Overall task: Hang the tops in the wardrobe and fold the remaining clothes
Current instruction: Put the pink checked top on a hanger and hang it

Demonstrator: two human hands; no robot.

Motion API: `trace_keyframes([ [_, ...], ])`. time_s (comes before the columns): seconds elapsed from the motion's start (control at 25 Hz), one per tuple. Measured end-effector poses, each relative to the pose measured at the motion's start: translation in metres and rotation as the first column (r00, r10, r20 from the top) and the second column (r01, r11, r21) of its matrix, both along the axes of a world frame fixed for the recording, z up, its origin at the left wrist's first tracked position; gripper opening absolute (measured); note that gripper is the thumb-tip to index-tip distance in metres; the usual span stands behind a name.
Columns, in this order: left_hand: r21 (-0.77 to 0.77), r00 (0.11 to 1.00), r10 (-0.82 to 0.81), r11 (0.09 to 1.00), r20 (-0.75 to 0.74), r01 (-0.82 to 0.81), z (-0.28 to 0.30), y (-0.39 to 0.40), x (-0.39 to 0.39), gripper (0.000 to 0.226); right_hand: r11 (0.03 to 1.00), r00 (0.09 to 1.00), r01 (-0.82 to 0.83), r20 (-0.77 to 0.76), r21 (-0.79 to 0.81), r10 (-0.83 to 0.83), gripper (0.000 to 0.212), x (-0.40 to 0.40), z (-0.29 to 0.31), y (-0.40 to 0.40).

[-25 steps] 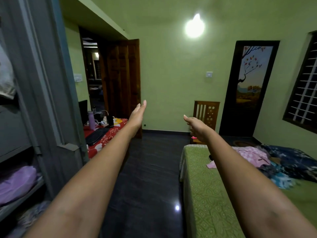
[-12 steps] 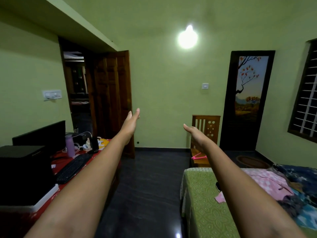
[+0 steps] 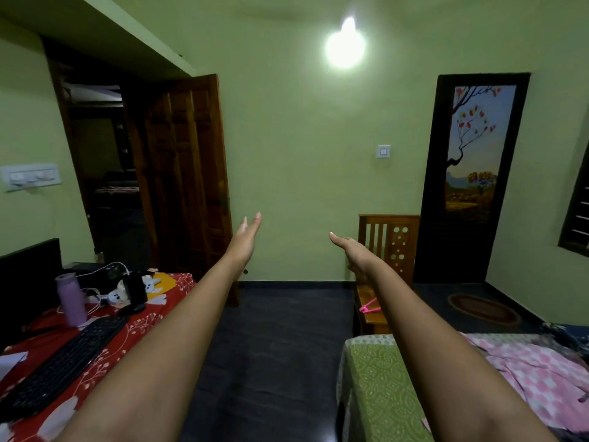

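Both my arms stretch straight out in front of me over the dark floor. My left hand (image 3: 247, 239) is held up with straight fingers and holds nothing. My right hand (image 3: 352, 252) is also empty, its fingers relaxed and thumb pointing left. A pink patterned garment (image 3: 538, 374) lies on the green bed (image 3: 373, 381) at the lower right, with a dark blue cloth (image 3: 570, 336) beyond it at the frame edge. A pink hanger (image 3: 369, 306) lies on the seat of the wooden chair (image 3: 387, 247). The wardrobe is out of view.
A table with a red cloth (image 3: 140, 323) at the left carries a black keyboard (image 3: 63, 362), a purple bottle (image 3: 71, 299), cables and a dark monitor (image 3: 28, 282). An open wooden door (image 3: 188, 173) stands behind it. A dark door with a tree picture (image 3: 471, 173) is at the right.
My view has swung right, away from the wardrobe shelves and onto the table and room. Both hands have stayed outstretched and empty.
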State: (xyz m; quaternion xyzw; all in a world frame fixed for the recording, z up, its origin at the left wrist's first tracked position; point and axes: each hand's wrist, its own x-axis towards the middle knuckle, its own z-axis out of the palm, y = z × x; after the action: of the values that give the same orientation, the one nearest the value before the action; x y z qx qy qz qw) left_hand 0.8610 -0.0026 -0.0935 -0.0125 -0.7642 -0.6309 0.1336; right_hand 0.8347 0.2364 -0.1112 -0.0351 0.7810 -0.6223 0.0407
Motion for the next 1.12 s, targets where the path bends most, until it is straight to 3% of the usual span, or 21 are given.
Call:
trace_keyframes([
  [0.24,0.042,0.999,0.017,0.999,-0.051,-0.015,0.029,0.008,-0.159,0.076,1.0,1.0,-0.017,-0.016,-0.006,0.017,0.077,-0.179,0.028,0.01],
  [0.44,0.022,1.0,0.009,1.0,0.002,-0.009,0.008,0.018,-0.268,0.074,1.0,1.0,-0.01,0.015,-0.014,0.01,0.08,-0.285,0.008,0.015],
  [0.72,0.022,0.988,-0.155,0.988,-0.027,0.155,0.01,0.062,-0.459,0.065,0.971,0.97,0.24,-0.029,-0.02,-0.24,0.085,-0.411,0.006,0.071],
  [0.92,-0.051,0.901,-0.432,0.901,-0.028,0.43,0.041,0.14,-0.571,0.063,0.863,0.867,0.49,-0.032,-0.122,-0.497,0.087,-0.463,0.034,0.137],
  [1.12,-0.082,0.714,-0.7,0.713,-0.028,0.696,0.042,0.252,-0.629,0.068,0.642,0.643,0.762,-0.016,-0.085,-0.766,0.083,-0.443,0.029,0.207],
])
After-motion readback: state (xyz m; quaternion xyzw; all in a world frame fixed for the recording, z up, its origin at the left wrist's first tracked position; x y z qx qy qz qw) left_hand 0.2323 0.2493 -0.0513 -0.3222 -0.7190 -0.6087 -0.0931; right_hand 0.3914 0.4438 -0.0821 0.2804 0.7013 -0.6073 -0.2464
